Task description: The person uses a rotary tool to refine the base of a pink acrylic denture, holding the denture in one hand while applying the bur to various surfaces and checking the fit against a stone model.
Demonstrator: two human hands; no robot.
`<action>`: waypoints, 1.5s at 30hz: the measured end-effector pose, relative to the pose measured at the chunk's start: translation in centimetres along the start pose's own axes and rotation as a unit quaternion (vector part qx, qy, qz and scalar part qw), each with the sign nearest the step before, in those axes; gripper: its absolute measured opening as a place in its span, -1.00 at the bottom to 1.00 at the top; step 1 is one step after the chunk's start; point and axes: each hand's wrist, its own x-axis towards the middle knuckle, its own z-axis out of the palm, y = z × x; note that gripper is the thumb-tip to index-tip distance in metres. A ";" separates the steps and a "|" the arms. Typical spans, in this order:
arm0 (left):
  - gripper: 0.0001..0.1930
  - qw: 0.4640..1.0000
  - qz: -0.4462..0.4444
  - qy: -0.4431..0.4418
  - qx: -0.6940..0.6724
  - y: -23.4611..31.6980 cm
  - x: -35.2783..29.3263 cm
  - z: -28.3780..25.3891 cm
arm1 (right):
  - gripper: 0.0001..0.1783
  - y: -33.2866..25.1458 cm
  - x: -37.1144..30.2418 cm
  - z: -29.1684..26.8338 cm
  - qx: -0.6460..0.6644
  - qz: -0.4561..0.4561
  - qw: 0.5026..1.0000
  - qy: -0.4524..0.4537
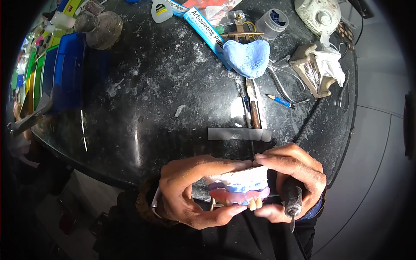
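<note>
Near the table's front edge, my left hand (184,190) is closed around a dental model (237,177), thumb below and fingers over its top. The model is white plaster with a blue layer, and a pink denture base (242,195) with a few yellowish teeth (255,203) sits against its lower side. My right hand (299,167) holds a dark rotary handpiece (293,197) in its palm, its thin bur pointing down toward me. The right fingertips also steady the model's top right, with the thumb close to the teeth. Part of the handpiece is hidden by fingers.
A grey strip (236,134), a knife (253,108), a blue pencil (279,100) and pliers (284,80) lie ahead. Farther off are a blue plaster cast (247,58), a clear cup (273,24) and a tool holder (307,69). Blue boxes (69,69) and a glass jar (104,30) stand at left.
</note>
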 end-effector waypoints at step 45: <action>-0.58 0.998 -0.016 -0.011 0.052 -0.2 0.4 0.1 | -0.47 0.8 0.8 -0.4 0.102 0.065 0.987 -0.103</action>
